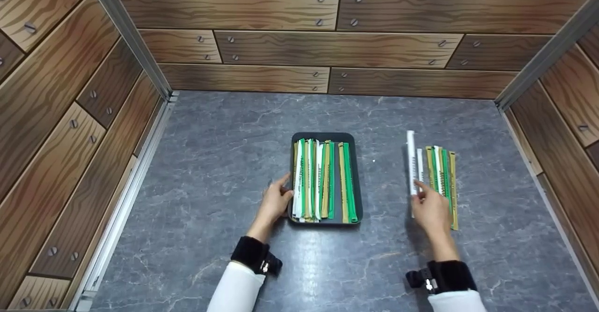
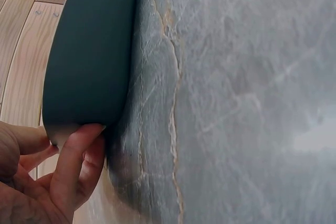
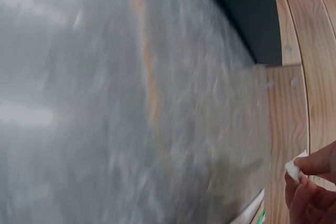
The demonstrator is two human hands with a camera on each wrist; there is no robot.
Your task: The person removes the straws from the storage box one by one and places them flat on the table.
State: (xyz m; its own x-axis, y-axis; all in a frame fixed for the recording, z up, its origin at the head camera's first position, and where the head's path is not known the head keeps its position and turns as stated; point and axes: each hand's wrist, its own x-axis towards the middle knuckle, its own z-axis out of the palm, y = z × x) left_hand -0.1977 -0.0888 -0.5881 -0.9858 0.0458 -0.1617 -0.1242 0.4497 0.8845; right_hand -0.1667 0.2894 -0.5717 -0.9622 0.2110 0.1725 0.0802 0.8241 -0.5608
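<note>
My right hand (image 1: 431,211) pinches a slim white stick packet (image 1: 411,155) near its lower end, and the packet stands out above the grey surface. In the right wrist view only a white end (image 3: 294,169) of it shows between thumb and finger. Just beneath lies another white stick packet (image 1: 420,162), beside a group of gold, green and white stick packets (image 1: 446,174) partly hidden by the hand. My left hand (image 1: 274,203) grips the left side of a dark tray (image 2: 92,51), thumb against its outer wall. Inside, upright rows of similar stick packets (image 1: 312,181) lie side by side.
A bare strip of the tray floor (image 1: 336,190) separates a gold and green pair (image 1: 347,181) from the packets on the left. Wood-patterned walls (image 1: 271,47) enclose the grey marbled surface (image 1: 224,153) at the back and both sides.
</note>
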